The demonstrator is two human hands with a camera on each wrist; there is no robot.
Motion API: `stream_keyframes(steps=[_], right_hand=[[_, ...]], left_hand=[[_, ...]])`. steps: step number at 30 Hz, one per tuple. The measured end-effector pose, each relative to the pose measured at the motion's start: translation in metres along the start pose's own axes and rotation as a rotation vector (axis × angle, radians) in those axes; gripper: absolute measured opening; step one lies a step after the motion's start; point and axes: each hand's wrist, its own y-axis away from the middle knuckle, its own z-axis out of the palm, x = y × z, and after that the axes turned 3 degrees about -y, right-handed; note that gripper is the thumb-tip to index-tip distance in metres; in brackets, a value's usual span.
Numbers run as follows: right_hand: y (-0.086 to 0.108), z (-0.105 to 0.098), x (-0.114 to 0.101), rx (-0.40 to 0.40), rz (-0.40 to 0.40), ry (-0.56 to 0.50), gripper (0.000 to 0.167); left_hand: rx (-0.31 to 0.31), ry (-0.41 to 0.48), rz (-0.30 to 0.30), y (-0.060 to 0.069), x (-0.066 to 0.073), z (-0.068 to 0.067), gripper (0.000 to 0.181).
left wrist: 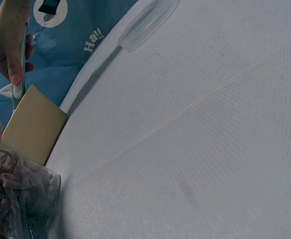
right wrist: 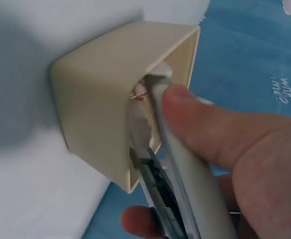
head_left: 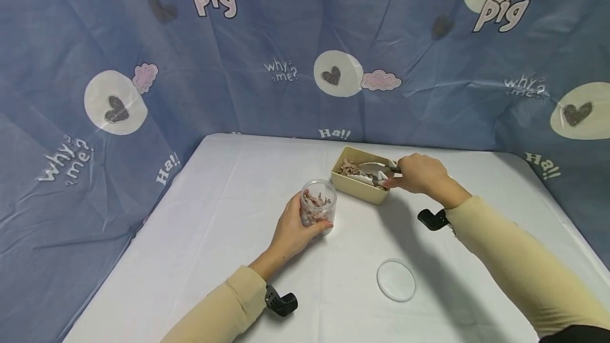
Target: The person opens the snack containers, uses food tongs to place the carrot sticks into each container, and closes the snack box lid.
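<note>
My left hand [head_left: 292, 231] grips a clear jar [head_left: 326, 216] holding brownish-pink strips; the left wrist view shows the strips through the jar's side [left wrist: 23, 194]. To the right of the jar is a cream rectangular box [head_left: 355, 188] with similar pieces inside. My right hand [head_left: 419, 174] holds metal tongs with pale grips [right wrist: 185, 174] between thumb and fingers. The tongs' white tips [head_left: 364, 178] reach down into the box among the pieces. Whether they pinch any piece cannot be told.
A clear round lid with a whitish rim [head_left: 396, 299] lies on the white-covered table [head_left: 343, 269] in front of the box, nearer to me. Behind the table hangs a blue printed cloth [head_left: 267, 105], which also runs along the left and right sides.
</note>
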Motion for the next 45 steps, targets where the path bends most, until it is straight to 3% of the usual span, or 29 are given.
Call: stream_keyframes(steps=[6,25,45], right_hand=[[-0.001,0.0,-0.001,-0.004,-0.02,0.01,0.036],[0.018,0.005,0.008,0.13,-0.017,-0.064,0.032],[0.035,-0.003,0.012,0.262,-0.055,-0.066,0.029]], left_hand=[[-0.001,0.005,0.003,-0.002,0.001,0.001,0.094],[-0.003,0.011,-0.007,0.0,0.0,0.0,0.093],[0.001,0.004,-0.007,0.0,-0.001,0.001,0.094]])
